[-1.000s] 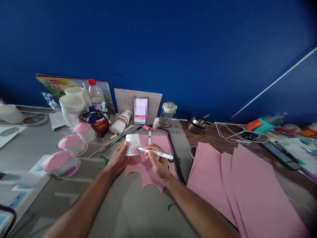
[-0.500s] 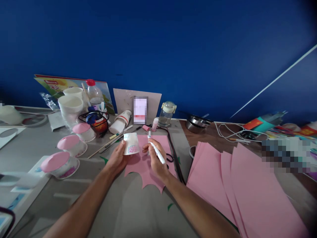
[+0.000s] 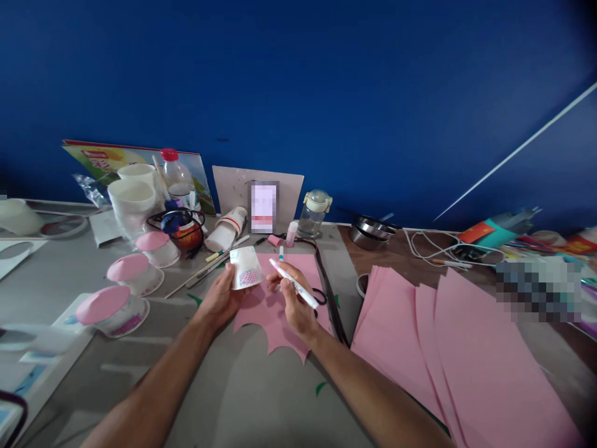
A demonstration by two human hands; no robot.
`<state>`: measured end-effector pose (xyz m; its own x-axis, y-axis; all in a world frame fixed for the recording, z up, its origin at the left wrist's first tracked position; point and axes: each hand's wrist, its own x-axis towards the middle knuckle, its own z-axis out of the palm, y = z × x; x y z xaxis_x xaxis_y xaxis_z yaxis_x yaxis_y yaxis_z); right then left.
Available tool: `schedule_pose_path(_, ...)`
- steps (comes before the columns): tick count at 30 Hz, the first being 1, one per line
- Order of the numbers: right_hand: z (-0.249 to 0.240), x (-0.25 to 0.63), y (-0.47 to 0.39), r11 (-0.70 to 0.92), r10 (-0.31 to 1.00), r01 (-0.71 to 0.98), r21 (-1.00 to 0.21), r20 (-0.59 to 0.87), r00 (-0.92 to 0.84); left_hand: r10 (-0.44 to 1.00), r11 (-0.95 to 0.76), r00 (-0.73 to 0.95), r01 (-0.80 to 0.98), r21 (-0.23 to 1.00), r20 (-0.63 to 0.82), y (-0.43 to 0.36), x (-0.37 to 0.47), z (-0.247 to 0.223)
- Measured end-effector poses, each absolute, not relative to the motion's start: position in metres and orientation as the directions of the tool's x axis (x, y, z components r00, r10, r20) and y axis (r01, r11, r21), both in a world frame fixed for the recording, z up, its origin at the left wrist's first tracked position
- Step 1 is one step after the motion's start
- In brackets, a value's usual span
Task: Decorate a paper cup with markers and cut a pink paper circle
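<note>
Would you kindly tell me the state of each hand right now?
Left hand: closed, holding the white paper cup.
Right hand: closed, holding the white marker.

Marker point(image 3: 302, 291): lettering too blurred for us.
Screen point(image 3: 263, 207): pixelated, mid-frame.
Pink sheets point(image 3: 494, 367): cut off at lower right.

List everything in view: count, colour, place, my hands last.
Paper cup: one, patterned white, in left hand
Marker: one, white, in right hand
Pink-topped cups: three, white, left
Cup stacks: two, white, back left
Bottle: one, clear, back left
Jar: one, clear, back centre
Bowls: at least two, silver, back right
Cut sheet: one, pink, centre
Loose sheets: several, pink, right
Wall: one, blue, behind
Smaller clutter: uncounted, mixed colours, both sides
Hands: two, bare, centre
</note>
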<state>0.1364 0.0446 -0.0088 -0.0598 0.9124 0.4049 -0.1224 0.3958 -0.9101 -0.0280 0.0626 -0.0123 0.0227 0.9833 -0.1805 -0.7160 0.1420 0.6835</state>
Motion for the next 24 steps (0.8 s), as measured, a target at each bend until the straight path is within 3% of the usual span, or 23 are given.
schedule_pose_path(24,-0.0054,0.1322,0.0459,0.314,0.944,-0.243,-0.918,0.329,-0.022,0.989,0.131,0.048,-0.739,0.661,-0.143,0.0645,-0.0300,-0.0197)
